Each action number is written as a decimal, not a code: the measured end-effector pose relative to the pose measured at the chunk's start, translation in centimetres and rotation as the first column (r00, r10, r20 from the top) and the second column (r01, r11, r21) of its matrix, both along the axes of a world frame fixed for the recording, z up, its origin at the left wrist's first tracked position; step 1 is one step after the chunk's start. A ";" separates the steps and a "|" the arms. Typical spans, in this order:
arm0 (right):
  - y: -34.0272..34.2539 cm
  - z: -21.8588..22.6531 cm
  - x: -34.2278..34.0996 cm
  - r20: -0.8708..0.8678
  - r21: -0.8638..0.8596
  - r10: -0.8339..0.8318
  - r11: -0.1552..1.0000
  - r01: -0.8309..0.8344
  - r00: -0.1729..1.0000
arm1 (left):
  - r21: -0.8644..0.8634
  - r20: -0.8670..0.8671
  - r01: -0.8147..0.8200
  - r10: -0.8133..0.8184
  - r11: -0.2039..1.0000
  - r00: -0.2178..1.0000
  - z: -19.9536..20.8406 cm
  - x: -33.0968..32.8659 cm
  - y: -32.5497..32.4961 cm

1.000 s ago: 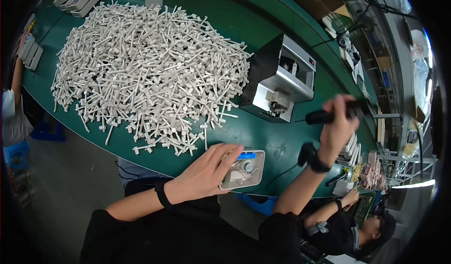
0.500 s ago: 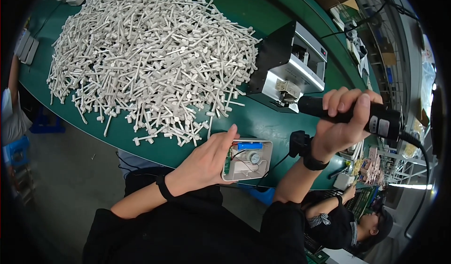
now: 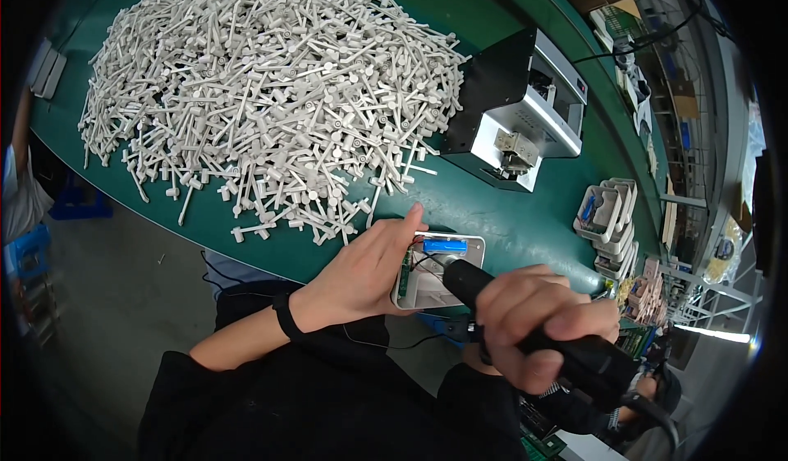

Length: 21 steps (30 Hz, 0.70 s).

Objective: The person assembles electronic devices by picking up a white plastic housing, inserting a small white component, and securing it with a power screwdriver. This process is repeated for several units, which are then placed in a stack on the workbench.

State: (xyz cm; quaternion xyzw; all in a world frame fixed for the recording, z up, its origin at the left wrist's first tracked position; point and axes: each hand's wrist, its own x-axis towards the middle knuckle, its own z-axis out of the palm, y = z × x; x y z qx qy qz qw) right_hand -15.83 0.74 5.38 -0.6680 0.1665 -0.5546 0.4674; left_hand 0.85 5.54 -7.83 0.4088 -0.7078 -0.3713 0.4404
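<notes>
My left hand (image 3: 365, 266) grips a small open white housing (image 3: 420, 284) at the near edge of the green table (image 3: 492, 206). Inside the housing show a blue cylindrical cell (image 3: 444, 246), a green circuit board and thin wires. My right hand (image 3: 538, 317) is closed around a black powered screwdriver (image 3: 566, 346), whose front end rests over the housing's inside. A cable leaves the tool's rear toward the lower right.
A big heap of grey plastic T-shaped parts (image 3: 254, 91) covers the left of the table. A black and silver machine (image 3: 517, 108) stands behind the housing. Stacked white housings (image 3: 607, 215) sit at the right. Another person's arm (image 3: 18, 133) shows at the left rim.
My right hand has brought the black screwdriver down from beside the machine onto the open housing. My left hand has kept its hold on the housing at the table edge.
</notes>
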 end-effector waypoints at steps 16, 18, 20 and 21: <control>0.3 -2.4 1.3 -0.080 0.124 -0.123 0.983 0.133 0.989 | 0.006 0.024 0.012 -0.012 1.000 1.000 -0.2 0.0 0.1; 0.1 -2.7 1.4 -0.044 0.161 -0.148 0.975 0.153 0.988 | 0.008 0.024 0.011 -0.011 1.000 1.000 -0.2 0.1 0.2; -0.1 -2.8 1.5 -0.021 0.177 -0.162 0.971 0.163 0.987 | 0.002 0.024 0.010 -0.011 1.000 1.000 -0.2 0.0 0.2; -0.1 -2.9 1.5 -0.030 0.176 -0.168 0.969 0.170 0.985 | -0.001 0.028 0.011 -0.011 1.000 1.000 -0.1 0.0 0.1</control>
